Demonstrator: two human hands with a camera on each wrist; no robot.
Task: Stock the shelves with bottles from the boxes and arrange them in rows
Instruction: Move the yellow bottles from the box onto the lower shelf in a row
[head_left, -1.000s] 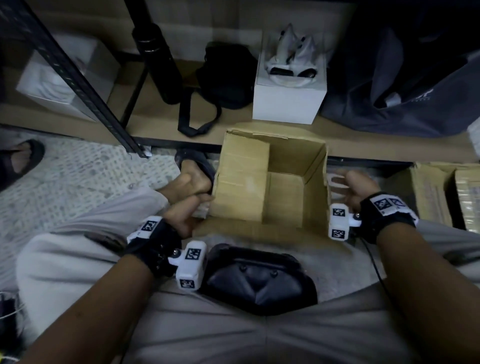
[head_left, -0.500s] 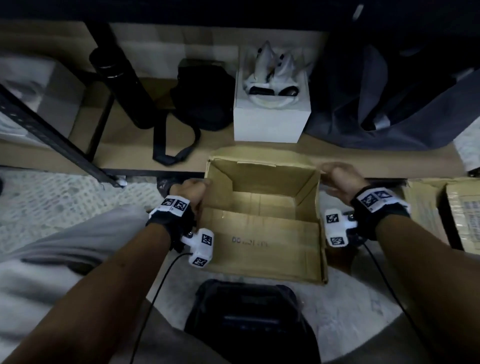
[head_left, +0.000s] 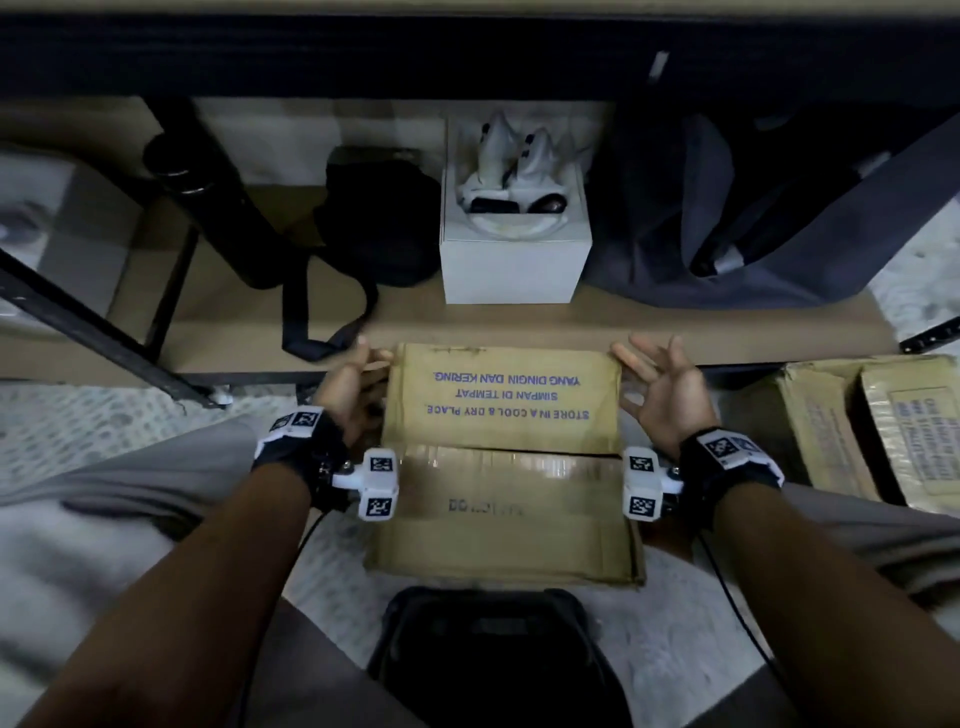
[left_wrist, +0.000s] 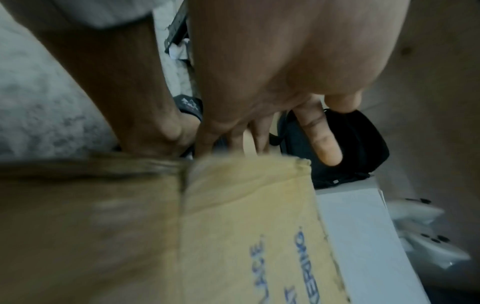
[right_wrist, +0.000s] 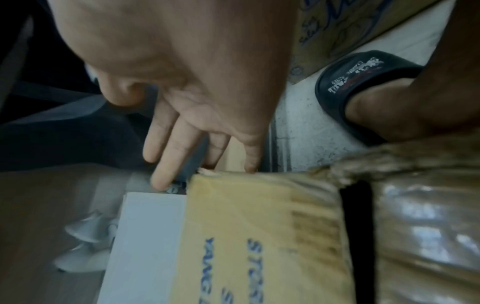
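On the floor in front of the low shelf (head_left: 519, 325), a cardboard box (head_left: 501, 457) sits between the person's knees, its far edge close against the shelf front.

Left side: the left hand (head_left: 349, 395) lies flat along the box's left edge with fingers (left_wrist: 322, 139) straight and spread, holding nothing. From the left wrist view the fingertips reach past the flap corner toward a black pouch (head_left: 379, 218) on the shelf.

Centre: the box's far flap (head_left: 503, 397) is folded down level across the opening, printed in blue "STORE IN A COOL & DRY PLACE", the lettering upside down to the wearer. The near flap (head_left: 506, 512) is glossy with packing tape. The card is tan, worn and frayed at the corners. Contents cannot be seen, and no bottles show anywhere in view.

Right side: the right hand (head_left: 662, 387) mirrors the left, open, palm turned inward, fingers (right_wrist: 166, 156) extended beside the flap's right corner, gripping nothing.

Judgement: the two flat hands flank the flap to guide it closed evenly. This suggests the box is finished with and being shut up for removal.

Further right, another carton (head_left: 862, 426) stands on the floor. Behind, a white box (head_left: 511, 270) and a dark bag (head_left: 779, 208) occupy the shelf.
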